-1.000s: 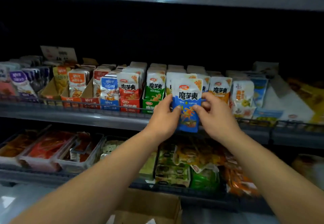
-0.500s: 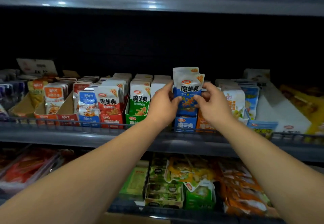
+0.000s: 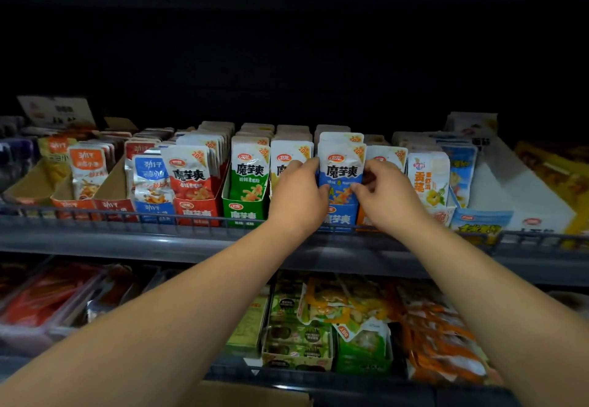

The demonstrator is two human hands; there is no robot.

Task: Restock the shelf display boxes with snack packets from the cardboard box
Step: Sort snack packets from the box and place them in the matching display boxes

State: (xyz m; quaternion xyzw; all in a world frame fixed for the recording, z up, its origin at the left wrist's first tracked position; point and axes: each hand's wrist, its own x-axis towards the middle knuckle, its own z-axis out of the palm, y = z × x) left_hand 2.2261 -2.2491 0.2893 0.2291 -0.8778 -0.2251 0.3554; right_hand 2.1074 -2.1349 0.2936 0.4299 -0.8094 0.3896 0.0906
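Upper shelf, seen over my two forearms. My left hand and my right hand each pinch one side edge of a small stack of blue-and-white foil snack packets, with the thumb tips on the printed front. The stack stands upright, its lower end inside the blue cardboard display box, just behind the grey wire shelf rail. Just left of it is a row of yellow-and-white packets, partly hidden by my left hand. Further left stand the green cardboard display box and the red cardboard display box, both filled. The brown cardboard box shows only its top edge at the bottom, below the lower shelf and well apart from both hands.
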